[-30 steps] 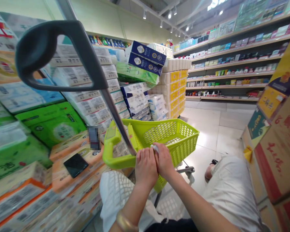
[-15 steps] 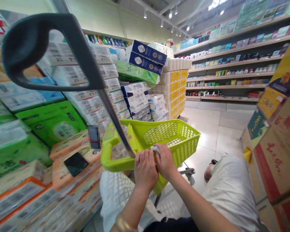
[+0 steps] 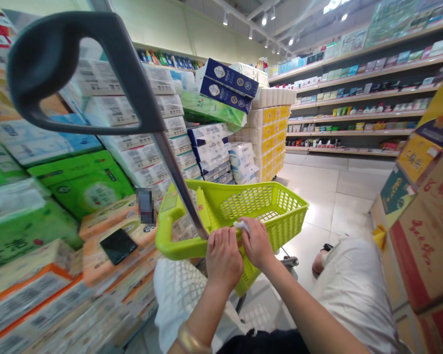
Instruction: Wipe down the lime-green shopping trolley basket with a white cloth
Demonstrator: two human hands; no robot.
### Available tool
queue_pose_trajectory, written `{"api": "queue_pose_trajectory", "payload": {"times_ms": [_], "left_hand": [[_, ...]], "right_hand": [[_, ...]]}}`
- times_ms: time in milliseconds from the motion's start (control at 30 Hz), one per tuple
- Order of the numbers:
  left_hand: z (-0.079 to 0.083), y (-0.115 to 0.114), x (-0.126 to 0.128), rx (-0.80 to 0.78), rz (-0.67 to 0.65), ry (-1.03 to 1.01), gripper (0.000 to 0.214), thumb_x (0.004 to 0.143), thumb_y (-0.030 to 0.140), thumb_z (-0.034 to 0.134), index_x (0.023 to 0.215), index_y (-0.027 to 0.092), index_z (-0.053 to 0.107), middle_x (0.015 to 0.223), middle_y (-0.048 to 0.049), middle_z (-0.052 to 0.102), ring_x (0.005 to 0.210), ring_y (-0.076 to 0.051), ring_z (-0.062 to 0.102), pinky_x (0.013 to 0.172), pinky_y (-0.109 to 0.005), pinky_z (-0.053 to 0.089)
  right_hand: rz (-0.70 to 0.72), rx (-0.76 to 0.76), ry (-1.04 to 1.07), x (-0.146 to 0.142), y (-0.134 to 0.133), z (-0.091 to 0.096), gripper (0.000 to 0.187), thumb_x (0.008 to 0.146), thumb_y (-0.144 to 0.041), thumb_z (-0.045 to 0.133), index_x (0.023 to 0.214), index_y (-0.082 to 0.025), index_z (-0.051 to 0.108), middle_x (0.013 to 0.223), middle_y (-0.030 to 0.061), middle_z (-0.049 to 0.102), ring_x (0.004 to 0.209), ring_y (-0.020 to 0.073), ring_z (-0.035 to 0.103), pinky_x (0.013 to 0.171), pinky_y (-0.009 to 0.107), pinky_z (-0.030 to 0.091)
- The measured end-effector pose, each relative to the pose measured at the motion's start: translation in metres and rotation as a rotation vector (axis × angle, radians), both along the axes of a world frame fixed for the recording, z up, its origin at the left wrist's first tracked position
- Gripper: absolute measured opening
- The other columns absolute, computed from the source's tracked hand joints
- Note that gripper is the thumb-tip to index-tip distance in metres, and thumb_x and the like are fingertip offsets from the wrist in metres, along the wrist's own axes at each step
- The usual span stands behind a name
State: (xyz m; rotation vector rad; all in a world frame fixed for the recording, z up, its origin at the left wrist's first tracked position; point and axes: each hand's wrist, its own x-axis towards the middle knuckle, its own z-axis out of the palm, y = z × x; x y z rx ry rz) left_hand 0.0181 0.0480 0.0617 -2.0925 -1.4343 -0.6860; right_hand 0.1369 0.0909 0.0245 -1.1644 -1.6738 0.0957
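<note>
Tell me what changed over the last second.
The right hand lifted slightly off the left hand, raising the small white wad it pinches. The left hand still rests at the green cart rim; the phone stays on the boxes.

Bright, even store lighting comes from white ceiling spotlights (image 3: 266, 19), which leave a soft glare on the pale tiled floor (image 3: 328, 196). Wide-angle distortion bends the long wooden shelves (image 3: 358, 78). The stacked tissue packs (image 3: 40, 275) at the left edge are smeared with blur; shadows are faint.
</note>
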Motion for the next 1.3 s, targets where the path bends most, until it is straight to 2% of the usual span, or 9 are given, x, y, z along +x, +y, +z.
{"api": "queue_pose_trajectory", "payload": {"times_ms": [167, 367, 600, 800, 1033, 1200, 1300], "left_hand": [[-0.004, 0.000, 0.000, -0.009, 0.011, -0.022, 0.046, 0.071, 0.013, 0.052, 0.116, 0.011, 0.058, 0.107, -0.0124, 0.063, 0.109, -0.028, 0.051, 0.104, -0.044, 0.030], [-0.001, -0.003, 0.001, 0.002, 0.006, -0.038, 0.038, 0.077, 0.015, 0.050, 0.114, 0.012, 0.059, 0.105, -0.0118, 0.063, 0.109, -0.027, 0.051, 0.105, -0.042, 0.030], [-0.004, -0.002, 0.002, -0.002, 0.020, -0.028, 0.046, 0.070, 0.013, 0.051, 0.116, 0.012, 0.058, 0.108, -0.0123, 0.063, 0.110, -0.028, 0.051, 0.105, -0.045, 0.029], [-0.001, -0.005, 0.004, -0.014, 0.004, -0.047, 0.039, 0.076, 0.016, 0.050, 0.114, 0.013, 0.058, 0.105, -0.0120, 0.063, 0.108, -0.027, 0.052, 0.104, -0.044, 0.030], [-0.006, -0.003, 0.004, 0.001, 0.004, -0.033, 0.046, 0.070, 0.013, 0.051, 0.116, 0.010, 0.057, 0.108, -0.0126, 0.063, 0.110, -0.028, 0.051, 0.106, -0.045, 0.028], [-0.001, -0.006, 0.006, -0.006, 0.015, -0.041, 0.039, 0.076, 0.015, 0.050, 0.114, 0.013, 0.058, 0.106, -0.0120, 0.064, 0.108, -0.027, 0.052, 0.104, -0.044, 0.030], [0.001, -0.008, 0.005, -0.007, 0.018, -0.031, 0.041, 0.075, 0.014, 0.050, 0.115, 0.013, 0.058, 0.106, -0.0117, 0.064, 0.108, -0.027, 0.052, 0.105, -0.043, 0.030]], "right_hand": [[-0.144, -0.050, 0.033, 0.011, 0.003, -0.004, 0.029, 0.090, -0.019, 0.037, 0.111, -0.018, 0.056, 0.103, 0.0094, 0.065, 0.100, 0.0230, 0.056, 0.093, 0.040, 0.037], [0.003, -0.008, 0.011, -0.007, -0.006, 0.003, 0.027, 0.091, -0.020, 0.038, 0.111, -0.019, 0.056, 0.104, 0.0075, 0.065, 0.098, 0.0203, 0.057, 0.092, 0.036, 0.037], [-0.138, -0.049, 0.033, 0.007, 0.000, -0.002, 0.028, 0.090, -0.019, 0.037, 0.111, -0.018, 0.057, 0.103, 0.0091, 0.066, 0.100, 0.0225, 0.057, 0.093, 0.039, 0.037], [0.010, -0.037, 0.041, -0.008, -0.007, 0.008, 0.028, 0.089, -0.019, 0.039, 0.109, -0.020, 0.058, 0.103, 0.0073, 0.066, 0.098, 0.0202, 0.058, 0.091, 0.035, 0.039], [-0.127, -0.078, 0.020, 0.011, 0.002, -0.001, 0.029, 0.090, -0.019, 0.038, 0.110, -0.018, 0.058, 0.103, 0.0088, 0.066, 0.099, 0.0226, 0.058, 0.090, 0.038, 0.039], [-0.002, -0.035, 0.023, -0.003, -0.007, 0.006, 0.028, 0.090, -0.021, 0.039, 0.110, -0.020, 0.058, 0.103, 0.0075, 0.066, 0.098, 0.0206, 0.058, 0.089, 0.035, 0.041], [0.003, -0.028, 0.005, -0.001, -0.007, 0.006, 0.028, 0.090, -0.021, 0.039, 0.110, -0.019, 0.059, 0.103, 0.0074, 0.066, 0.098, 0.0206, 0.058, 0.089, 0.035, 0.041]]}}
